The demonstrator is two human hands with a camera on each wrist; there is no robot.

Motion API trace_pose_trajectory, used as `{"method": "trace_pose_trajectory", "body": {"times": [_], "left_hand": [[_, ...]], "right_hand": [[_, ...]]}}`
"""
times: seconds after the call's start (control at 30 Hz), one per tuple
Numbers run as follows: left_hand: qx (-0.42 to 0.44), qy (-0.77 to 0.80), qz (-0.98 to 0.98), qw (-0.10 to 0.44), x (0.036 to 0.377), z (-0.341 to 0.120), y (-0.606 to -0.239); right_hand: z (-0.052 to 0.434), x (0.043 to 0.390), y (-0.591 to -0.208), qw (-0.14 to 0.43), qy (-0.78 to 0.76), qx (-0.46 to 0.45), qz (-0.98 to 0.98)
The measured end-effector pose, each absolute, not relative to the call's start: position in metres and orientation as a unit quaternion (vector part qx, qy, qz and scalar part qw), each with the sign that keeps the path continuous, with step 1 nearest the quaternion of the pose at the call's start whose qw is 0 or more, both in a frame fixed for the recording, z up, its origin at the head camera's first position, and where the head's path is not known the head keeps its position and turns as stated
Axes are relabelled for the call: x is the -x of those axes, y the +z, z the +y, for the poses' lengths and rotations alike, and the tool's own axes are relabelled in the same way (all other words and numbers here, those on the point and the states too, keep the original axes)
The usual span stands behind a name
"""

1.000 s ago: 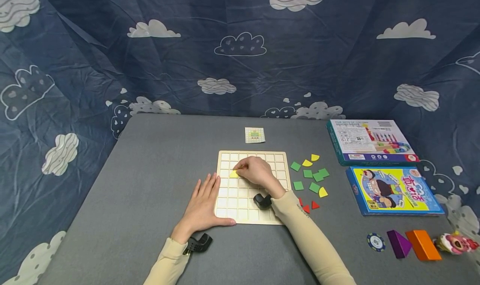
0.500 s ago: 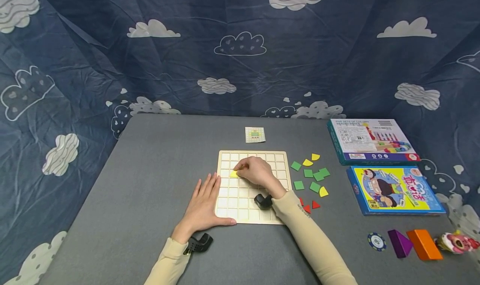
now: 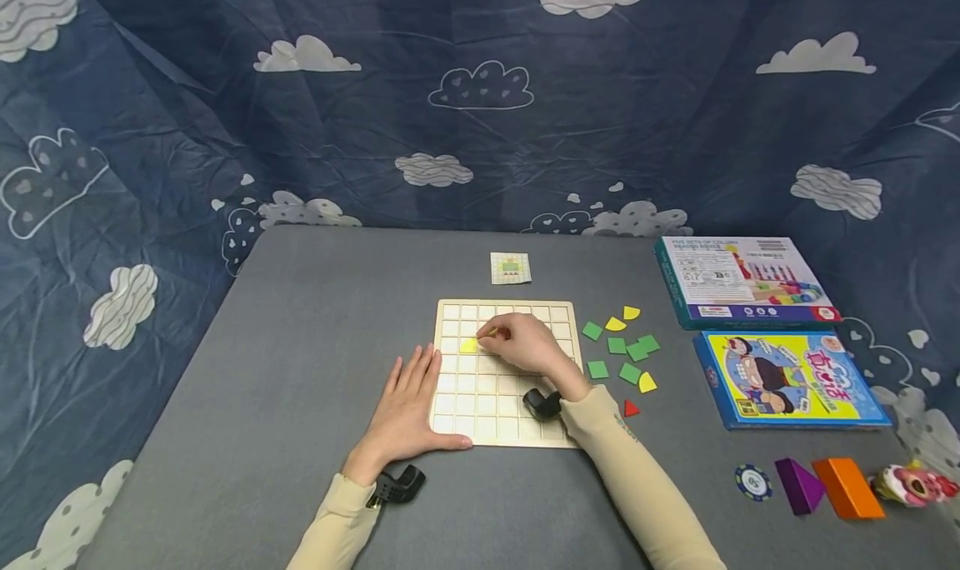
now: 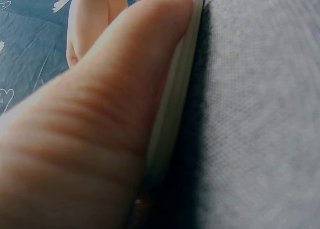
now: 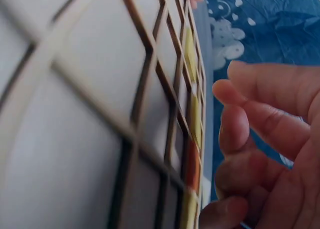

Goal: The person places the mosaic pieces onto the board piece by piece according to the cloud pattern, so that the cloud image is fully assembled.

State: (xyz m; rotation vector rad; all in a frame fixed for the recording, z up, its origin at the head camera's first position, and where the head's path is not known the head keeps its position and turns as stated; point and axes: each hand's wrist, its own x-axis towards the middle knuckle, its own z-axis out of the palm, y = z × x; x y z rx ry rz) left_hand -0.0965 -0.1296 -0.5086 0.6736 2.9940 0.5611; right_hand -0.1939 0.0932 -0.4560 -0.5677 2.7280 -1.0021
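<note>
A pale wooden grid board (image 3: 487, 403) lies on the grey table. My left hand (image 3: 397, 412) rests at its left side, fingers straight and thumb along the front edge. A yellow piece (image 3: 468, 346) sits in a cell near the left side, just beyond my right hand's fingertips. The right hand (image 3: 519, 341) hovers over the board with loosely bent fingers. In the right wrist view nothing shows between those fingers, which are apart from the board. Yellow pieces (image 5: 195, 119) and an orange-red piece (image 5: 192, 164) lie in cells there; the hand covers most of them in the head view.
Right of the board lie loose green squares (image 3: 597, 370), yellow rounded pieces (image 3: 647, 382) and a red triangle (image 3: 632, 407). A pattern card (image 3: 510, 267) lies behind it. Two boxes (image 3: 795, 382), a poker chip (image 3: 753, 482), purple and orange blocks (image 3: 847, 488) and a figurine (image 3: 913, 485) stand farther right.
My right hand has let go of the yellow piece and shifted slightly right, leaving it in its cell. Its sleeve now covers some red pieces. The left hand stays put.
</note>
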Motion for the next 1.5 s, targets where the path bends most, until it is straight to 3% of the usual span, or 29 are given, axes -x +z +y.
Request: {"method": "trace_pose_trajectory", "body": {"times": [0.5,1.0,1.5], "left_hand": [[-0.223,0.191,0.956,0.006,0.097,-0.129,-0.509],[-0.231,0.189,0.954,-0.01,0.097,-0.13,-0.511],[-0.223,0.183,0.957,0.003,0.097,-0.13,-0.51]], "right_hand": [[0.176,0.178,-0.445,0.016,-0.386,0.153,0.91],[0.235,0.166,-0.446,0.039,-0.343,0.12,0.931],[0.246,0.164,-0.455,0.084,-0.32,0.144,0.932]]}}
